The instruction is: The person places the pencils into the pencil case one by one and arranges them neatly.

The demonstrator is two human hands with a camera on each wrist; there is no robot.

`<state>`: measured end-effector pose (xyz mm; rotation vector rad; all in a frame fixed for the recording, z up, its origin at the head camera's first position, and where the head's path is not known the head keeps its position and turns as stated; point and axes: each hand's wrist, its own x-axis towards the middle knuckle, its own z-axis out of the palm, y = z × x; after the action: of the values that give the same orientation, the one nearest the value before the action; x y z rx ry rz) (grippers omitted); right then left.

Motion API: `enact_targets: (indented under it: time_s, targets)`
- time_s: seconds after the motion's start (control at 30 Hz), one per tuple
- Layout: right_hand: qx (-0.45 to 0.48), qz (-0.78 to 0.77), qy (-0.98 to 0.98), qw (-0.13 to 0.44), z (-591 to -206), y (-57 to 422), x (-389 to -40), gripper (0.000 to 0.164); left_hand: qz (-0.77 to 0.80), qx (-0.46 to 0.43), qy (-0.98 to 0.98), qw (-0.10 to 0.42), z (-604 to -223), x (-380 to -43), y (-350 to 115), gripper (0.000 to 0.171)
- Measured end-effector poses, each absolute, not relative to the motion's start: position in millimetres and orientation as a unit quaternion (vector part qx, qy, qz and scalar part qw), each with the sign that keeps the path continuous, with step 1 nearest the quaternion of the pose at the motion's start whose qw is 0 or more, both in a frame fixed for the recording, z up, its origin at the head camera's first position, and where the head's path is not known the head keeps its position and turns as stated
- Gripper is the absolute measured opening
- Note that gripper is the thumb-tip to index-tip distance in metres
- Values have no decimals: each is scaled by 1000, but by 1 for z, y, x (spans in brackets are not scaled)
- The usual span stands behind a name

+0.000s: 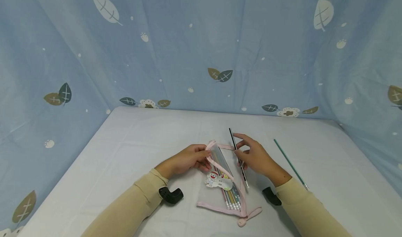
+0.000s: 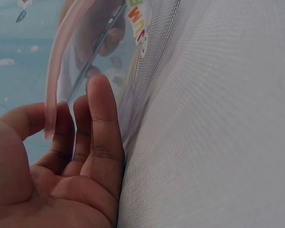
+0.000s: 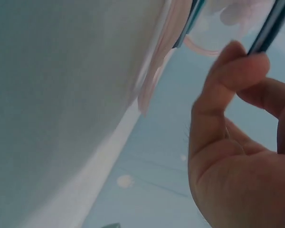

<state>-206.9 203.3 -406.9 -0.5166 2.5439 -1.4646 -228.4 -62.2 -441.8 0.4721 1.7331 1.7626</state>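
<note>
A see-through mesh pencil case with pink trim stands tilted on the table, with several pencils inside. My left hand pinches the pink edge of its opening between thumb and fingers; the other fingers lie along the mesh side. In my right hand is a dark pencil, pinched by thumb and fingers and slanting over the right side of the case. The right wrist view shows only part of this pencil at the fingertips.
A teal pencil lies on the white table, right of my right hand. A pink pull loop hangs from the case's near corner, and a cartoon label is on its front. Behind the table hangs a blue leaf-print curtain.
</note>
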Motion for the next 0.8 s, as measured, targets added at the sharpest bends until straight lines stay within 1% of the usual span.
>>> enact_targets:
  time_s: [0.2,0.43,0.6,0.8]
  targets:
    - [-192,-487,845,111,-410,199,-206,57,673,162,652,309,-441,-227,-63,27]
    - [-200,-483,841,142,-413,199,-205,62,667,166,652,320,-439,-225,-64,33]
    - [-210,-470,839,177,-415,201,-205,65,664,172,649,328,-439,-226,-65,38]
    - [-220,-451,843,195,-417,202,-203,67,666,171,646,331,-440,-226,-63,37]
